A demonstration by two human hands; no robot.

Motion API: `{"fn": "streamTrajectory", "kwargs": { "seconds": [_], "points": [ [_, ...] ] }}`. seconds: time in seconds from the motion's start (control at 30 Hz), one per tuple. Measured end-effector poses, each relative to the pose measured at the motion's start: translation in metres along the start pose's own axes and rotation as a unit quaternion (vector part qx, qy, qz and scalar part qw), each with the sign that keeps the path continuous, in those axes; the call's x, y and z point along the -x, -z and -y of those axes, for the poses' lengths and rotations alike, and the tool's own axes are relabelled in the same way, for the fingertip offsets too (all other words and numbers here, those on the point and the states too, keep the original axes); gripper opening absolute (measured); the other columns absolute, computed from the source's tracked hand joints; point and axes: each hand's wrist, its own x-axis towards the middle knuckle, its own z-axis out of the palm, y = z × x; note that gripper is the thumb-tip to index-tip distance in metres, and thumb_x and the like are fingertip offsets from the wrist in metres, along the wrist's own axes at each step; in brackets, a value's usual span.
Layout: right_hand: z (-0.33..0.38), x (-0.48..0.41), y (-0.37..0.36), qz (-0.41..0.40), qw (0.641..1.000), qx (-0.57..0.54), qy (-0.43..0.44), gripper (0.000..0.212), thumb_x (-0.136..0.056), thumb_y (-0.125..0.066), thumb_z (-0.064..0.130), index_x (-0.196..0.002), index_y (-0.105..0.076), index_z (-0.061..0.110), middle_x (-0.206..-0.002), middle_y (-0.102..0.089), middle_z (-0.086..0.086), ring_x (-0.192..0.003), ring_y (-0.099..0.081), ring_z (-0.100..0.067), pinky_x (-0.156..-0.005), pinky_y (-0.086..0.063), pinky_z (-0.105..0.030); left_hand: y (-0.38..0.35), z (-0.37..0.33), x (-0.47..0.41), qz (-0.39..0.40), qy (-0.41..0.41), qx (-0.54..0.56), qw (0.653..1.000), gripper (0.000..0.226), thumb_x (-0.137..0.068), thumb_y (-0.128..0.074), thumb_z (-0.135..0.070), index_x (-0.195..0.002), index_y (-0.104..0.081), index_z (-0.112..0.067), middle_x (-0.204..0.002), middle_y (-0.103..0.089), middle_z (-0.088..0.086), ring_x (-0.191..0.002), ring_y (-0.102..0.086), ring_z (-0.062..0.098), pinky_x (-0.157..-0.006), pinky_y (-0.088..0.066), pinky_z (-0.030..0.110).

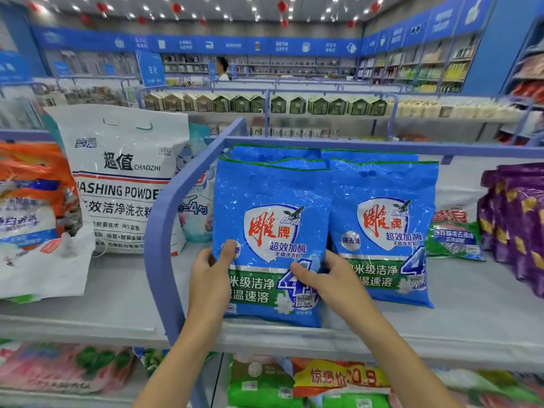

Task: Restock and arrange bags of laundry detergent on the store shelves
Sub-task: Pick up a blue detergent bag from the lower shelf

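A blue detergent bag (270, 207) with a red-and-white shield logo stands upright on the grey shelf (471, 313), just right of the purple-blue divider rail (164, 219). My left hand (210, 275) grips its lower left edge, thumb on the front. My right hand (326, 278) grips its lower right edge, thumb across the front. A second identical blue bag (385, 219) stands beside it on the right, touching it. More blue bags (273, 153) stand behind both.
Left of the rail stand a large white washing-powder bag (123, 178) and orange bags (32, 184). A white-green bag (454, 231) and purple bags (518, 219) stand to the right. The lower shelf holds green and red bags (323, 378). A person stands far back.
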Motion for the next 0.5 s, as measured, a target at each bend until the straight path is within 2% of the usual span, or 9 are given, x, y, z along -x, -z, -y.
{"fn": "streamTrajectory", "kwargs": {
  "seconds": [0.1, 0.17, 0.27, 0.33, 0.43, 0.5],
  "points": [
    [0.000, 0.004, -0.002, -0.012, 1.000, 0.009, 0.004, 0.023, -0.084, -0.081, 0.034, -0.104, -0.070, 0.030, -0.101, -0.078, 0.011, -0.092, -0.075, -0.010, -0.088, -0.061, -0.041, 0.004, 0.003, 0.002, 0.006, 0.001, 0.016, 1.000, 0.031, -0.096, -0.064, -0.044, -0.109, -0.064, -0.016, -0.094, -0.079, 0.005, -0.077, -0.077, 0.020, -0.065, -0.062, 0.039],
    [-0.002, 0.012, -0.003, -0.026, 0.999, 0.039, 0.018, 0.029, -0.082, -0.083, 0.037, -0.106, -0.067, 0.031, -0.104, -0.077, 0.013, -0.092, -0.072, -0.003, -0.084, -0.060, -0.031, 0.009, 0.006, 0.005, 0.030, -0.001, 0.000, 1.000, 0.034, -0.091, -0.071, -0.041, -0.115, -0.062, -0.018, -0.101, -0.078, 0.003, -0.082, -0.077, 0.017, -0.069, -0.062, 0.039],
    [-0.006, 0.029, -0.005, -0.038, 0.992, 0.122, 0.019, 0.053, -0.068, -0.092, 0.044, -0.107, -0.059, 0.032, -0.098, -0.074, 0.019, -0.083, -0.066, 0.009, -0.073, -0.052, -0.020, 0.018, 0.016, 0.012, 0.086, -0.040, -0.082, 0.992, 0.058, -0.077, -0.087, -0.023, -0.125, -0.054, -0.025, -0.109, -0.075, -0.005, -0.087, -0.074, 0.006, -0.074, -0.059, 0.030],
    [-0.010, 0.036, -0.008, -0.024, 0.987, 0.159, 0.012, 0.067, -0.061, -0.095, 0.047, -0.111, -0.052, 0.034, -0.099, -0.072, 0.020, -0.082, -0.063, 0.014, -0.069, -0.048, -0.016, 0.022, 0.025, 0.015, 0.104, -0.071, -0.133, 0.983, 0.076, -0.066, -0.094, -0.013, -0.125, -0.051, -0.032, -0.111, -0.074, -0.010, -0.091, -0.072, 0.001, -0.079, -0.057, 0.029],
    [-0.015, 0.037, -0.012, -0.023, 0.980, 0.196, 0.021, 0.074, -0.061, -0.096, 0.042, -0.114, -0.046, 0.037, -0.101, -0.070, 0.023, -0.083, -0.063, 0.016, -0.066, -0.045, -0.010, 0.021, 0.031, 0.019, 0.102, -0.109, -0.168, 0.974, 0.078, -0.069, -0.091, -0.008, -0.123, -0.045, -0.042, -0.111, -0.069, -0.018, -0.094, -0.066, -0.009, -0.077, -0.050, 0.019],
    [-0.016, 0.037, -0.016, -0.051, 0.978, 0.199, 0.028, 0.069, -0.064, -0.095, 0.036, -0.113, -0.046, 0.036, -0.100, -0.071, 0.020, -0.083, -0.064, 0.013, -0.066, -0.045, -0.012, 0.020, 0.033, 0.020, 0.091, -0.128, -0.184, 0.970, 0.079, -0.072, -0.090, -0.015, -0.127, -0.042, -0.044, -0.116, -0.066, -0.021, -0.103, -0.064, -0.004, -0.080, -0.050, 0.022]
  ]
}}
